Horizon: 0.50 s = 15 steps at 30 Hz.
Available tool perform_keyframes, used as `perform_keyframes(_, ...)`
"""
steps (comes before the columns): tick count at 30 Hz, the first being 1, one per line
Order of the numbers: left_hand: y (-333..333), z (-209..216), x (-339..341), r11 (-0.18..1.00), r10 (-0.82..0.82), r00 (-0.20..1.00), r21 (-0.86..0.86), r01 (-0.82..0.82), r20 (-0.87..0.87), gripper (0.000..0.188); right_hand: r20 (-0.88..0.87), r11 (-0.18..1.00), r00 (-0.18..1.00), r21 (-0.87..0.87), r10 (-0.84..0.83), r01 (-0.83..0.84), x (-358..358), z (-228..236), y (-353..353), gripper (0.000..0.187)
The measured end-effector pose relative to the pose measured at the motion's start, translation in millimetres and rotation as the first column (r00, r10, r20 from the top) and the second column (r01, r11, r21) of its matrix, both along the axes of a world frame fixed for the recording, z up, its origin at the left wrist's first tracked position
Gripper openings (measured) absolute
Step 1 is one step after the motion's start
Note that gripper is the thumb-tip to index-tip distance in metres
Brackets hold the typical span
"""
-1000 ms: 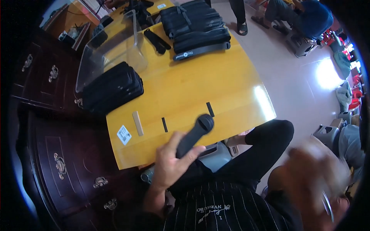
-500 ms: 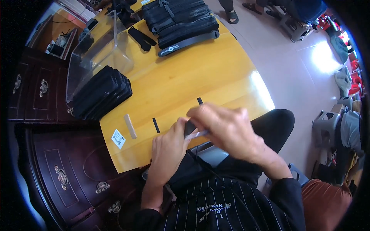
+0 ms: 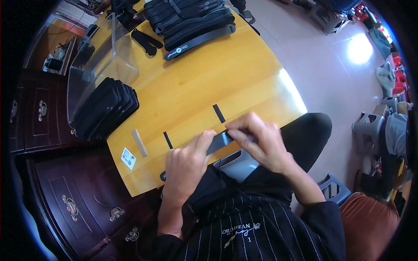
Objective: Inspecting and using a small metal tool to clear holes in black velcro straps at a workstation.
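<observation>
A black strap (image 3: 217,144) is stretched between my two hands just off the table's near edge. My left hand (image 3: 186,169) is closed around its left part, and a dark rounded end shows beyond that hand. At the other side my right hand (image 3: 265,143) pinches the strap with thumb and fingers. Something small and pale purple shows between the right fingers, too little of it to name. Just beyond my hands, two short black strips (image 3: 168,140) lie apart on the yellow table (image 3: 191,93).
A beige strip (image 3: 139,142) and a white printed label (image 3: 128,158) lie at the table's left. Behind them are stacked black straps (image 3: 104,106) by a clear plastic bin (image 3: 114,43). A bigger bundle of straps (image 3: 191,21) sits at the far edge. Dark drawers (image 3: 65,187) stand left.
The pale strip that stretched between my hands is now mostly hidden in my right fingers. The strap's flat face has come into sight. The whole view has shifted slightly.
</observation>
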State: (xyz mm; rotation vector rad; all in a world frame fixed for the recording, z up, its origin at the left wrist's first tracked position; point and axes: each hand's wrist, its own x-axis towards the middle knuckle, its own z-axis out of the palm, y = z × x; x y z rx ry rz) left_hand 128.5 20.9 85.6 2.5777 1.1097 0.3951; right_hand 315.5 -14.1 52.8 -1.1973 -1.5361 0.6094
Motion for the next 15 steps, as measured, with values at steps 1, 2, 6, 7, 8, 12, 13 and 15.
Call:
perform_keyframes(1, -2, -3, -4, 0.990, -0.019, 0.999, -0.142, 0.014, -0.034, 0.036, 0.254, 0.996, 0.967, 0.078, 0.025, -0.046, 2, 13, -3, 0.010)
perform_keyframes(2, -4, -6, -4, 0.989, -0.021, 0.999, -0.146, 0.015, -0.035, 0.036, 0.253, 0.996, 0.967, 0.075, 0.024, -0.044, 3, 24, -5, 0.010)
perform_keyframes(6, -12, -13, 2, 0.967, -0.033, 0.966, -0.253, -0.033, -0.255, 0.039, 0.602, 0.990, 0.793, 0.029, 0.090, -0.135, -4, 41, -17, 0.012)
perform_keyframes(7, -12, -17, 3, 0.975, 0.002, 0.972, -0.214, -0.054, -0.237, 0.042, 0.388, 0.998, 0.920, 0.001, 0.059, -0.064, -4, 27, -15, 0.013)
perform_keyframes(8, -13, -20, 4, 0.981, 0.036, 0.975, -0.179, -0.076, -0.217, 0.045, 0.152, 0.999, 0.988, -0.045, 0.009, -0.002, -4, 14, -13, 0.014)
perform_keyframes(12, -10, 8, 17, 0.910, -0.044, 0.994, 0.416, -0.002, 0.102, 0.052, -0.671, 0.824, 0.705, -0.519, -0.229, -0.227, 7, 8, -5, 0.020)
perform_keyframes(13, -21, 9, 11, 0.885, -0.147, 0.962, 0.465, 0.025, 0.229, 0.038, -0.693, 0.817, 0.676, -0.526, -0.252, -0.235, 4, 9, -4, 0.022)
perform_keyframes(15, -42, 9, 6, 0.974, -0.225, 0.809, 0.144, 0.175, 0.543, 0.026, -0.712, 0.826, 0.666, -0.500, -0.222, -0.260, 3, 14, -5, 0.022)
